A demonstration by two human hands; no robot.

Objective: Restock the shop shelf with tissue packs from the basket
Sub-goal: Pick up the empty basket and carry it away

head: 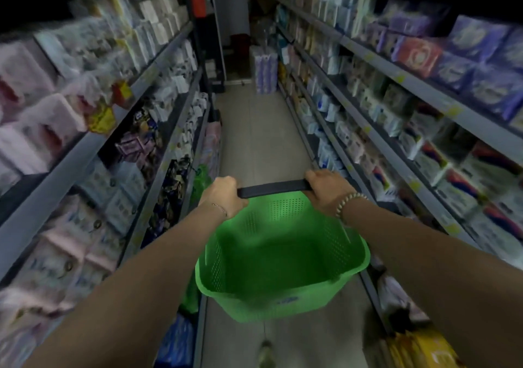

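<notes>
I hold a green perforated plastic basket (pixel 283 257) in front of me by its black handle (pixel 273 188). My left hand (pixel 223 198) grips the handle's left end and my right hand (pixel 328 189) grips its right end. The inside of the basket shows only bare green walls and floor; I see no tissue packs in it. Shelves on the left (pixel 93 147) and on the right (pixel 418 90) are packed with tissue and paper goods, blurred by motion.
A narrow tiled aisle (pixel 260 138) runs ahead between the two shelf rows. A tall stack of wrapped packs (pixel 265 69) stands on the floor at the far end. Bags hang low on the left (pixel 202 178), and yellow packs (pixel 418 348) lie low on the right.
</notes>
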